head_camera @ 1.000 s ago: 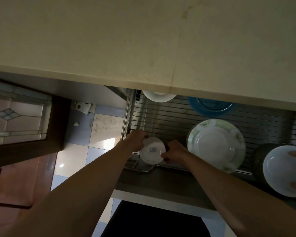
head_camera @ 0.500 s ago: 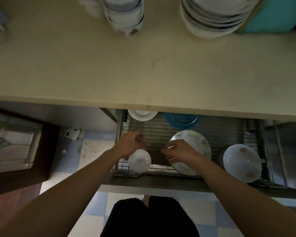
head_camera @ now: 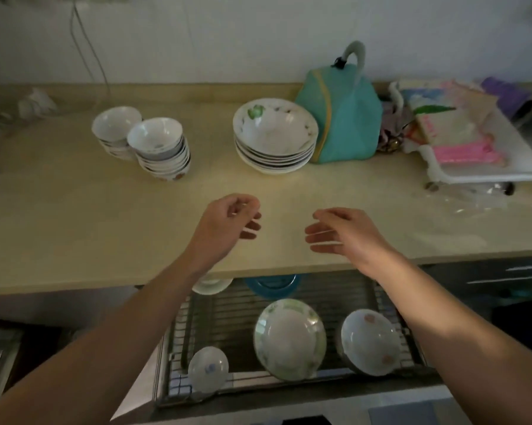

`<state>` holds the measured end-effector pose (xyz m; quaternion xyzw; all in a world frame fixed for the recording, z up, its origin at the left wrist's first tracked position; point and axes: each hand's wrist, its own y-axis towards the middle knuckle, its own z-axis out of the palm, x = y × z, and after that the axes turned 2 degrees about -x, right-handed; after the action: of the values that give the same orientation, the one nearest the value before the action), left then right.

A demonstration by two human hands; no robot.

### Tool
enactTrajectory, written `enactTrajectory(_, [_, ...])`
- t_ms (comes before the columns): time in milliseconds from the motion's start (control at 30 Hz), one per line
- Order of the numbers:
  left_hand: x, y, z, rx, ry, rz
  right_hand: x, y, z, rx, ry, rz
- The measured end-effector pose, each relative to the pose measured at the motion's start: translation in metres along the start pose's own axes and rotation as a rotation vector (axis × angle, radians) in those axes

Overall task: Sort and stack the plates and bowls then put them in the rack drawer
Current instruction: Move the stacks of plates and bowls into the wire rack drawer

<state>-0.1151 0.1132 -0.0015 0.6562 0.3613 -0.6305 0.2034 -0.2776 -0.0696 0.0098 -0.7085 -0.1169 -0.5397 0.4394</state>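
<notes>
- Left hand (head_camera: 224, 222): held over the tabletop (head_camera: 105, 210), fingers loosely curled, grasping nothing.
- Right hand (head_camera: 344, 233): at 3 o'clock of the left, apart from it, fingers relaxed, grasping nothing.
- Two stacks of small bowls (head_camera: 161, 148): on the tabletop at 11 o'clock of the left hand, side by side.
- Stack of wide bowls (head_camera: 275, 136): at 12 o'clock of the hands, just beside a teal bag (head_camera: 344, 118).
- Rack drawer (head_camera: 289, 305): pulled out below the tabletop edge, at 6 o'clock.
- Inside the drawer: small bowl (head_camera: 208, 369) at front left, tilted; green-rimmed plate (head_camera: 290, 338) at centre; flowered bowl (head_camera: 370, 340) to its right; blue dish (head_camera: 272, 285) and white dish (head_camera: 212, 285) at the back, partly hidden.
</notes>
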Motion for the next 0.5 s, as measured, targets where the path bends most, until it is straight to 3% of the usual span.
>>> enactTrajectory(300, [-0.03,0.126,0.032,-0.366,-0.225,-0.33,0.073,0.131,-0.023,-0.114,-0.005,-0.125])
enactTrajectory(500, [-0.019,0.177,0.049,-0.325,-0.395,-0.422,0.083,0.208,-0.025,-0.031,0.01,0.002])
